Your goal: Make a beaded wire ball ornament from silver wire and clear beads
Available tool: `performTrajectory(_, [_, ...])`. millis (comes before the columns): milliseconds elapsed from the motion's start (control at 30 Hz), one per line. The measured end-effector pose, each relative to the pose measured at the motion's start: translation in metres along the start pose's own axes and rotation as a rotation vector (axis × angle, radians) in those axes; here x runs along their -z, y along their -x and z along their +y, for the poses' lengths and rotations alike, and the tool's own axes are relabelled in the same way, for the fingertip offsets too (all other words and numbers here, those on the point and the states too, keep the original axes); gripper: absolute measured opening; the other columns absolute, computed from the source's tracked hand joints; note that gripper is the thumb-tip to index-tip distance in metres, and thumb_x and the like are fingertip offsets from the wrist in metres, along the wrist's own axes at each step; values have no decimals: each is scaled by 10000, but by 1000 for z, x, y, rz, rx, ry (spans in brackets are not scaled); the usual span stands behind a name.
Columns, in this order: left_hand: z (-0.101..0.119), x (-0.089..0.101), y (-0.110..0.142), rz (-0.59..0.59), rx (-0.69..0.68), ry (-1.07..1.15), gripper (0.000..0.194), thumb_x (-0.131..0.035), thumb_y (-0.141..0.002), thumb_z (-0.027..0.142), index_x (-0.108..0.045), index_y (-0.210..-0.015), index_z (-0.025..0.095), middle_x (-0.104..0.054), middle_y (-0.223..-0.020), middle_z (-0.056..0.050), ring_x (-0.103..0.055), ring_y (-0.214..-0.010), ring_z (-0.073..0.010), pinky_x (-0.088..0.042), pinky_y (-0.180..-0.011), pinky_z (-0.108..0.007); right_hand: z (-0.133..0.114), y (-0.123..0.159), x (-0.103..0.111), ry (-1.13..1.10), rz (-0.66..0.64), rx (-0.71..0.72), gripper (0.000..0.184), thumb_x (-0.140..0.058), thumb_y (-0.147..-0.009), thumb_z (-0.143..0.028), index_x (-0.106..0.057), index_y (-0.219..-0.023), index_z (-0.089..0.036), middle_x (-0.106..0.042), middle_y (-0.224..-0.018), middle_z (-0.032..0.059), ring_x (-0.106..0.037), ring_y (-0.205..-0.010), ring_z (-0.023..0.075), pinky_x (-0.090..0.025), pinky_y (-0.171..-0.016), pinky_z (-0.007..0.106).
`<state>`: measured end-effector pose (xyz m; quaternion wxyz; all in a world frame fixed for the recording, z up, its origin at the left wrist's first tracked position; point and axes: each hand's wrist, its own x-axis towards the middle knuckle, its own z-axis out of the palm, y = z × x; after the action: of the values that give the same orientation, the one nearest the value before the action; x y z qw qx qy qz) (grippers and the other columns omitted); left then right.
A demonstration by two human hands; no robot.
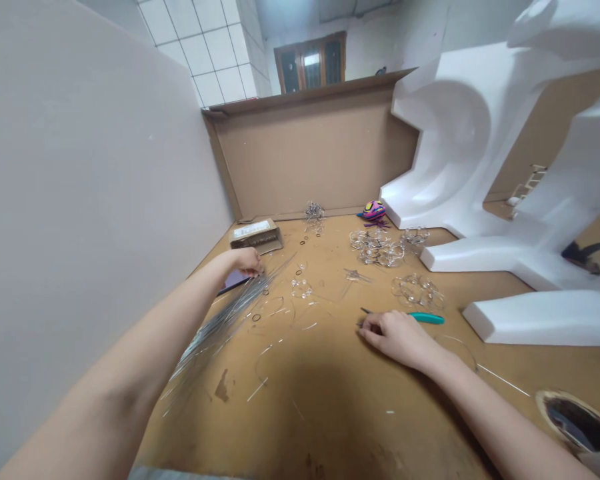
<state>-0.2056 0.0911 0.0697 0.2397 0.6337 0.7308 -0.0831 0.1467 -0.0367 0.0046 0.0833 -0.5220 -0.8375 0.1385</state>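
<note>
My left hand (247, 262) is closed on the end of a long bundle of thin silver wires (220, 320) that slants down towards my left arm. My right hand (395, 337) lies closed over teal-handled pliers (427, 318), with their metal tips showing past my fingers. Between my hands lie small dark rings (256, 317) and a little cluster of clear beaded wire (301, 287). Larger tangles of wire and clear beads (377, 248) sit beyond the pliers, with a wire ring shape (417, 292) to the right.
The brown work surface (500, 373) is strewn with wire scraps. A cardboard box (256, 236), wire bunch (315, 211) and colourful beaded ornament (374, 211) stand at the back. White moulded foam (455, 133) bounds the right, a grey board (80, 200) the left, and a dark hole (577, 420) lies front right.
</note>
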Motion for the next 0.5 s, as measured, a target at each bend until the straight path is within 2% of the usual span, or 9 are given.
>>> performTrajectory(100, [-3, 4, 1, -24, 29, 1, 157, -665, -616, 274, -616, -636, 126, -635, -587, -37, -562, -513, -118, -434, -500, -196, -2, 1, 2, 3, -11, -9, 286, -434, -828, -387, -642, -714, -227, -663, -677, 22, -588, -635, 164, -282, -527, 239])
performTrajectory(267, [-1, 12, 1, -6, 30, -17, 186, -618, -728, 293, -621, -754, 109, -642, -666, -39, -572, -559, -117, -452, -521, -214, -1, 2, 3, 5, -20, 4, 266, -436, -823, -368, -658, -765, -235, -672, -697, 27, -596, -645, 170, -287, -532, 244])
performTrajectory(400, [0, 16, 0, 26, 54, -60, 227, -523, -848, 315, -585, -910, 105, -613, -821, -31, -582, -670, -115, -497, -601, -269, 1, 1, 2, 8, -9, 7, 278, -430, -820, -375, -658, -750, -232, -675, -702, 29, -595, -640, 173, -287, -531, 247])
performTrajectory(500, [-3, 19, 3, 18, 58, -47, 213, -511, -859, 308, -580, -898, 110, -604, -797, -15, -575, -647, -101, -496, -590, -260, 2, 0, 0, 3, 5, 20, 282, -425, -819, -375, -655, -736, -233, -673, -691, 24, -587, -624, 169, -278, -521, 245])
